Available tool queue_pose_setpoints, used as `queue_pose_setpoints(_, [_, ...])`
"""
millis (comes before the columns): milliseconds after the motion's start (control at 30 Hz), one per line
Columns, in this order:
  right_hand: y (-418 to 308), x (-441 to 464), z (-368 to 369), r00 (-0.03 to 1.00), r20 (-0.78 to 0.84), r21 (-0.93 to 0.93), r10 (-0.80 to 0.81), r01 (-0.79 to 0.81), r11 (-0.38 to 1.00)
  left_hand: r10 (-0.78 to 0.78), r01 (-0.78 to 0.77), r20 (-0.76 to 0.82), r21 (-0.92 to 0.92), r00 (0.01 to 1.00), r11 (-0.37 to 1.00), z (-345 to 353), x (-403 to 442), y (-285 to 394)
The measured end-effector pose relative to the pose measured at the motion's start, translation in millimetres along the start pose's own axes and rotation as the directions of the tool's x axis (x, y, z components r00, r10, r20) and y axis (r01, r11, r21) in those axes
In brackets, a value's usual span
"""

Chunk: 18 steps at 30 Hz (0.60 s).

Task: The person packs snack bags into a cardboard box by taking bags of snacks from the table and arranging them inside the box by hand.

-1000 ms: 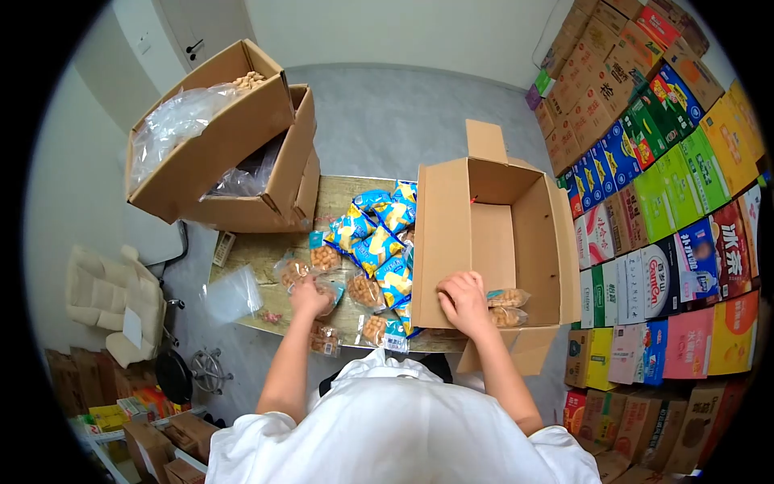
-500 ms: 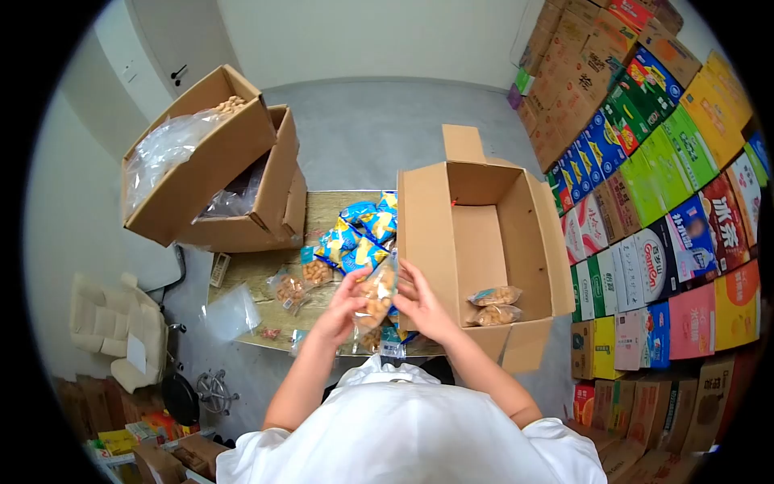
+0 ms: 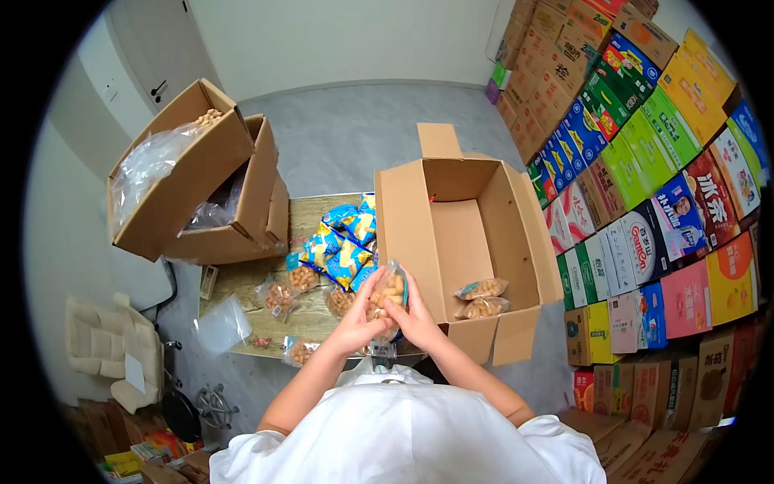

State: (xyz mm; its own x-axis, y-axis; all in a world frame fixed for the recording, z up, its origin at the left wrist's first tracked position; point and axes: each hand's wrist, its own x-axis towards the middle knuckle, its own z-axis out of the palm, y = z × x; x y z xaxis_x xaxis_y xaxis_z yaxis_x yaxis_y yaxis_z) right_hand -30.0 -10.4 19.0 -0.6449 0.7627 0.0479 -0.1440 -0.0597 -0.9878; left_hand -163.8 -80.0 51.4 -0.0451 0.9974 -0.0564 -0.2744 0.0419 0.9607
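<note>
Between both hands, in front of my body, is a clear bag of tan, nut-like snacks (image 3: 386, 292). My left hand (image 3: 359, 324) grips its left side, and my right hand (image 3: 418, 317) closes on its right side, with the thumbs over the lower front. Blue and yellow snack packets (image 3: 345, 250) lie in a heap just beyond the hands. Similar clear bags of snacks (image 3: 277, 296) are spread on the table to the left. Two more filled bags (image 3: 484, 298) rest inside the open cardboard box (image 3: 401, 242) at my right.
Two stacked cartons (image 3: 193, 189) stand at the table's (image 3: 242, 278) back left, the upper one tilted and holding plastic and loose tan pieces. Empty-looking clear plastic bags (image 3: 223, 324) lie near the left edge. Stacked product cartons (image 3: 645, 202) line the right side; an office chair (image 3: 113, 347) stands left.
The held bag has turned, and my hands have drawn closer together around it. My view has shifted slightly, so the box and table appear further left.
</note>
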Motion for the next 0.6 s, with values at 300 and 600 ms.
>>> queue_pose_setpoints(300, [3.8,-5.4,10.8,0.999,-0.029,0.020,0.042,-0.042,0.999,0.206,-0.207,0.041,0.362,0.978,0.909,-7.2,0.7,-20.5])
queue_pose_setpoints(600, [13.9,4.6,15.7,0.989,-0.142,0.121,0.028,-0.011,0.993,0.357,-0.222,0.024,0.823,0.934,0.523,19.6,-0.5,-14.9])
